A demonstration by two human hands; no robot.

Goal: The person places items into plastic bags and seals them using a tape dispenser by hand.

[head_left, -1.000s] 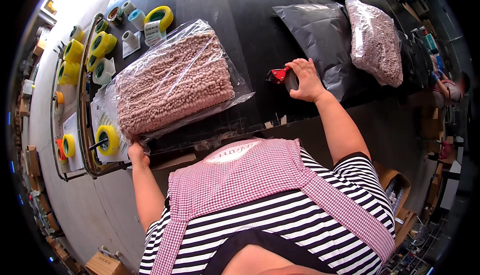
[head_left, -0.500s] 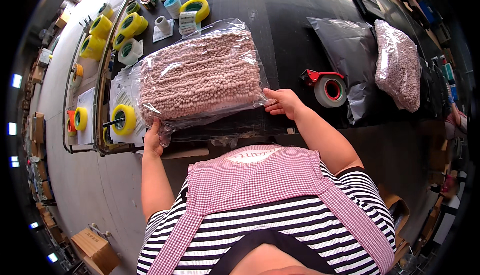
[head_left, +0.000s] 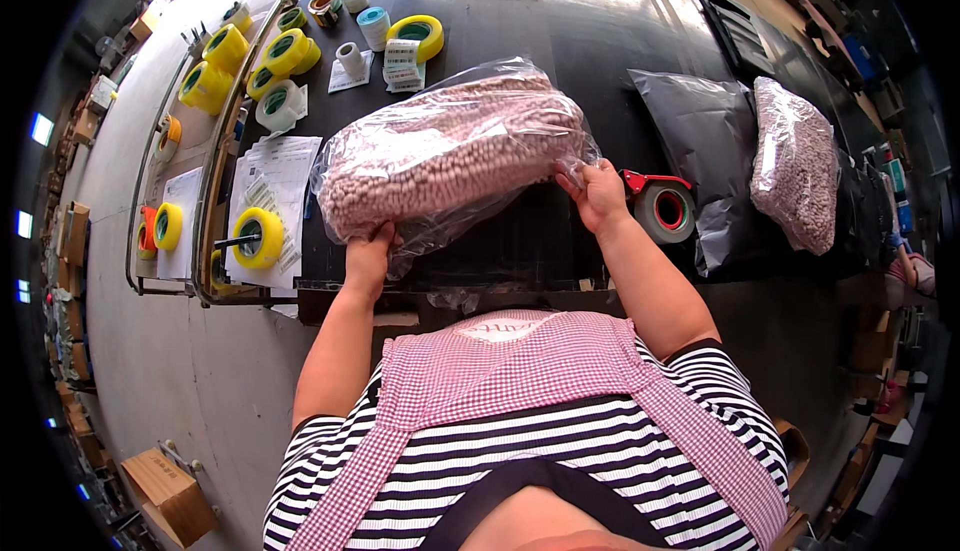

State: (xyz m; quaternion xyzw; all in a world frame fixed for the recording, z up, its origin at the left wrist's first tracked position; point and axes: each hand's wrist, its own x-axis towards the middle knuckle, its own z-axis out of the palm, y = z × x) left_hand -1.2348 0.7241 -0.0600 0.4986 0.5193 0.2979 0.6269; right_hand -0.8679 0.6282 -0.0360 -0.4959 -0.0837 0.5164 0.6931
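Both hands are clamped on the clear bag of pinkish pellets: left hand under its near-left corner, right hand pinching the right end, just above the black bench. Looks heavy, floppy and slick, so I'd grab both ends, beside the red tape dispenser.

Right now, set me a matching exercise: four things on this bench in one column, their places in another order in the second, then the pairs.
Things:
1. clear bag of pink beads
2. tape dispenser
3. grey mailer bag
4. second bead bag

Places:
A. lying flat between the tape dispenser and the second bead bag
B. held at both ends by the left hand and right hand
C. far right of the black bench
D. just right of the right hand

Pairs: 1-B, 2-D, 3-A, 4-C
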